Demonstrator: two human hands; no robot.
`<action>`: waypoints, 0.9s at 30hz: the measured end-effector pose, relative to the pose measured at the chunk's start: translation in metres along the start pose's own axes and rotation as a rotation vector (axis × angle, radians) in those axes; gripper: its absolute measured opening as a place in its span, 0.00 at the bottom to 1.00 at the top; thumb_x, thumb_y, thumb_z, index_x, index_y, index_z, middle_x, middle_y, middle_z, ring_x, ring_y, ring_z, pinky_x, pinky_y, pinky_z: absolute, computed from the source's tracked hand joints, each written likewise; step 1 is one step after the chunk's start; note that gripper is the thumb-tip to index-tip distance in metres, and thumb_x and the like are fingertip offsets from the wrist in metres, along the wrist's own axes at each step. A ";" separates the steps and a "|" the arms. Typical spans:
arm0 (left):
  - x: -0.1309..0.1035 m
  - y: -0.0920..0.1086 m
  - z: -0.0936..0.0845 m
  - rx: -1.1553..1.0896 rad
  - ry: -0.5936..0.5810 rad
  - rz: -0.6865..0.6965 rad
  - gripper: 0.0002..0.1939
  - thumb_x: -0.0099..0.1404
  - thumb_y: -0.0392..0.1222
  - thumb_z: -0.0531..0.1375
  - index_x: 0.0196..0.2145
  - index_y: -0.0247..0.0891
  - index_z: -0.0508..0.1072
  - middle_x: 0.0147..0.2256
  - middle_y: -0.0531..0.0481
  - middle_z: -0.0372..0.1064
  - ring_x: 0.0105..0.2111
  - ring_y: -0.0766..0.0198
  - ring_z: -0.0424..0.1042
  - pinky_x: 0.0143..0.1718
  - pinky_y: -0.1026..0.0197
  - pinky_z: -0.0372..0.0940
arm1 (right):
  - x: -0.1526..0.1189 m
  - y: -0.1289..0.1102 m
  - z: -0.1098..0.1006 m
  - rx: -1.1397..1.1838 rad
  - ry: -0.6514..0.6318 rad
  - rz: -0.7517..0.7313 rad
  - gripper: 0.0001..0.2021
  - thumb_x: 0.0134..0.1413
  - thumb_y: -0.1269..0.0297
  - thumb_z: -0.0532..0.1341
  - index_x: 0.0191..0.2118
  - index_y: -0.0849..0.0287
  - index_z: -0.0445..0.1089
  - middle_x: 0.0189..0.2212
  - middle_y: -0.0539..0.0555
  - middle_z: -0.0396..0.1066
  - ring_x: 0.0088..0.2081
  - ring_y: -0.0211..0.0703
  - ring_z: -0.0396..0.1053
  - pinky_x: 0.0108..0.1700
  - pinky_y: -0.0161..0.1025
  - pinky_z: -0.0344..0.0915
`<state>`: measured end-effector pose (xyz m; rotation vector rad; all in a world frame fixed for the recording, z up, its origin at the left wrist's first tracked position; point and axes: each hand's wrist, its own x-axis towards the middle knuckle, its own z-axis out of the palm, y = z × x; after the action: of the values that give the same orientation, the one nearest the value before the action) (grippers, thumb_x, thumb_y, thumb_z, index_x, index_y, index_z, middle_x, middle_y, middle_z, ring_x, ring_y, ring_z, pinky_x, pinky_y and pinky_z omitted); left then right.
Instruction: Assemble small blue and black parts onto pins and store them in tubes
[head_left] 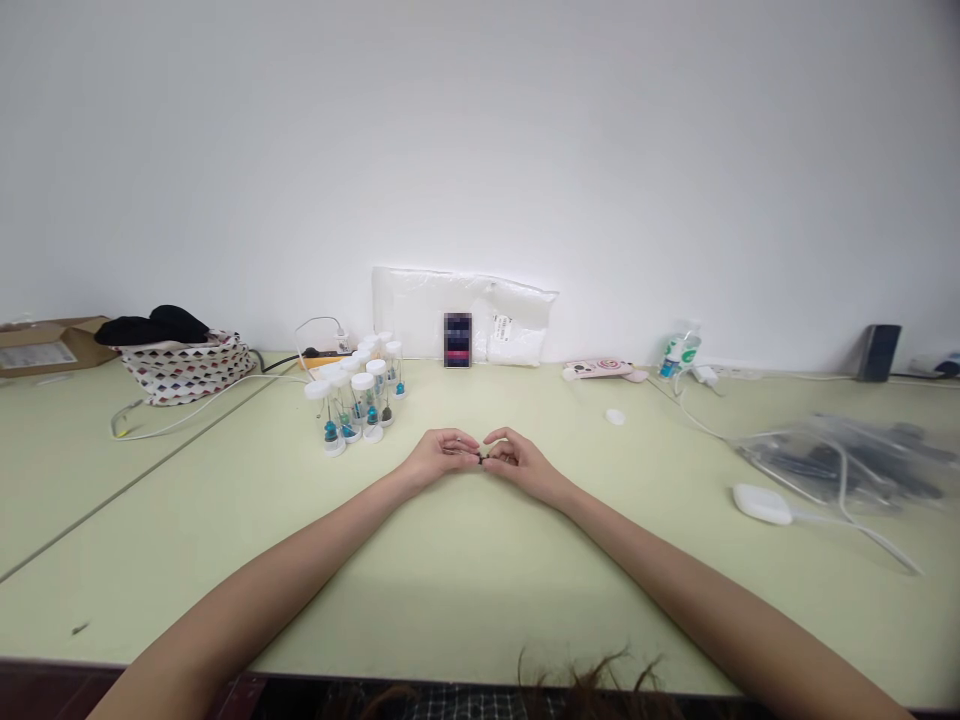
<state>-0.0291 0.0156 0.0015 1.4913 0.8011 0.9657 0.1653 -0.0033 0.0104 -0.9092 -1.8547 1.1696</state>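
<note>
My left hand (444,454) and my right hand (521,463) meet just above the middle of the table, fingertips almost touching. Between them is a small dark object (481,459), pinched at its left end by my left thumb and fingers and at its right end by my right ones. It is too small to name. To the left of my hands stand several clear tubes (330,412) with white caps and white bases, holding blue-green and dark pieces. A round white disc (615,416), like a cap, lies to the right beyond my right hand.
A phone (458,340) leans on a white plastic package (525,312) by the wall. At left sit a patterned basket (180,368) and a cardboard box (49,345). Rightward are a pink case (598,369), a bottle (679,350), plastic bags (847,462) and a white charger (761,504) with its cable.
</note>
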 end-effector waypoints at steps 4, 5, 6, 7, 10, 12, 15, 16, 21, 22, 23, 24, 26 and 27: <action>0.000 0.000 0.000 -0.011 -0.016 -0.009 0.17 0.44 0.41 0.66 0.33 0.33 0.71 0.33 0.45 0.71 0.34 0.62 0.69 0.38 0.60 0.62 | 0.000 -0.002 0.000 0.052 -0.056 0.022 0.16 0.53 0.52 0.52 0.41 0.58 0.59 0.21 0.49 0.67 0.27 0.37 0.65 0.34 0.37 0.60; 0.001 0.000 0.000 -0.011 -0.015 -0.009 0.17 0.44 0.41 0.66 0.33 0.33 0.71 0.33 0.45 0.71 0.34 0.62 0.69 0.38 0.60 0.62 | 0.000 -0.002 0.000 0.055 -0.057 0.021 0.16 0.53 0.52 0.52 0.41 0.58 0.59 0.22 0.49 0.67 0.27 0.37 0.65 0.34 0.37 0.60; 0.001 0.000 0.000 -0.010 -0.009 -0.009 0.17 0.44 0.41 0.66 0.33 0.33 0.71 0.33 0.45 0.71 0.34 0.62 0.69 0.38 0.60 0.62 | 0.000 -0.003 0.000 0.048 -0.049 0.016 0.16 0.52 0.52 0.53 0.41 0.57 0.59 0.22 0.49 0.67 0.27 0.37 0.65 0.34 0.37 0.60; 0.001 0.000 0.000 -0.009 -0.002 -0.009 0.17 0.44 0.41 0.66 0.33 0.33 0.71 0.33 0.45 0.71 0.34 0.63 0.69 0.38 0.60 0.62 | -0.001 -0.004 0.000 0.032 -0.038 0.009 0.16 0.51 0.52 0.55 0.41 0.57 0.59 0.23 0.49 0.67 0.28 0.37 0.65 0.34 0.36 0.60; 0.001 0.000 0.000 -0.014 0.002 -0.006 0.17 0.43 0.41 0.66 0.33 0.33 0.71 0.32 0.45 0.71 0.34 0.62 0.70 0.38 0.60 0.62 | -0.001 -0.005 0.000 0.013 -0.027 0.010 0.17 0.49 0.52 0.57 0.41 0.57 0.60 0.23 0.49 0.67 0.28 0.38 0.65 0.33 0.36 0.60; 0.002 -0.001 0.000 -0.023 -0.016 -0.001 0.17 0.43 0.41 0.66 0.33 0.33 0.71 0.33 0.45 0.71 0.35 0.62 0.69 0.39 0.59 0.62 | -0.001 -0.005 0.000 0.031 -0.044 0.035 0.16 0.52 0.51 0.53 0.41 0.57 0.60 0.21 0.49 0.67 0.27 0.38 0.65 0.34 0.37 0.60; 0.002 -0.002 0.000 -0.022 -0.015 0.000 0.17 0.44 0.41 0.66 0.33 0.33 0.71 0.33 0.45 0.71 0.35 0.62 0.69 0.39 0.60 0.62 | -0.001 -0.004 0.000 0.029 -0.032 0.039 0.17 0.52 0.50 0.52 0.41 0.57 0.60 0.22 0.49 0.67 0.27 0.38 0.65 0.33 0.37 0.60; 0.002 -0.002 -0.001 -0.019 -0.007 -0.003 0.17 0.44 0.41 0.66 0.33 0.33 0.71 0.33 0.45 0.71 0.35 0.62 0.69 0.39 0.60 0.62 | -0.001 -0.003 0.000 0.015 -0.020 0.027 0.17 0.50 0.51 0.55 0.41 0.57 0.60 0.23 0.49 0.67 0.27 0.38 0.65 0.33 0.36 0.60; 0.002 -0.001 0.000 -0.030 -0.015 -0.006 0.18 0.44 0.41 0.66 0.33 0.33 0.71 0.32 0.45 0.71 0.34 0.62 0.70 0.38 0.59 0.62 | -0.001 -0.003 -0.001 0.018 -0.055 0.032 0.16 0.51 0.51 0.53 0.42 0.57 0.59 0.22 0.49 0.67 0.28 0.38 0.65 0.33 0.36 0.60; 0.001 -0.001 0.000 -0.033 -0.022 -0.003 0.18 0.44 0.41 0.66 0.34 0.33 0.71 0.32 0.45 0.71 0.34 0.62 0.70 0.38 0.59 0.62 | -0.001 -0.003 -0.001 0.028 -0.061 0.042 0.16 0.53 0.51 0.52 0.42 0.57 0.59 0.21 0.49 0.67 0.27 0.38 0.66 0.34 0.37 0.60; 0.001 -0.001 0.000 -0.032 -0.024 -0.002 0.18 0.44 0.42 0.66 0.34 0.33 0.71 0.32 0.45 0.71 0.34 0.62 0.70 0.38 0.59 0.62 | -0.001 -0.004 -0.001 0.030 -0.055 0.046 0.16 0.53 0.51 0.51 0.42 0.57 0.59 0.21 0.49 0.67 0.28 0.38 0.66 0.35 0.37 0.60; 0.001 0.000 0.000 -0.028 -0.021 -0.002 0.17 0.44 0.42 0.66 0.34 0.33 0.71 0.32 0.45 0.71 0.34 0.62 0.70 0.38 0.60 0.62 | -0.001 -0.004 -0.001 0.023 -0.040 0.043 0.17 0.52 0.51 0.52 0.42 0.57 0.59 0.22 0.49 0.67 0.29 0.39 0.66 0.35 0.37 0.60; 0.001 0.000 0.000 -0.016 -0.008 -0.006 0.17 0.45 0.41 0.66 0.34 0.33 0.71 0.33 0.45 0.71 0.34 0.62 0.70 0.38 0.60 0.63 | -0.001 -0.004 0.000 -0.003 -0.012 0.030 0.18 0.49 0.51 0.56 0.42 0.57 0.60 0.24 0.50 0.68 0.31 0.40 0.66 0.35 0.37 0.60; 0.001 0.000 0.000 -0.013 -0.007 -0.008 0.17 0.45 0.41 0.66 0.34 0.33 0.71 0.33 0.45 0.71 0.34 0.62 0.70 0.38 0.60 0.63 | -0.001 -0.004 0.000 -0.007 -0.008 0.029 0.18 0.49 0.51 0.56 0.42 0.57 0.60 0.24 0.50 0.68 0.31 0.40 0.66 0.35 0.37 0.60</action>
<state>-0.0286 0.0169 0.0013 1.4782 0.7936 0.9571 0.1652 -0.0051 0.0144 -0.9397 -1.8586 1.1864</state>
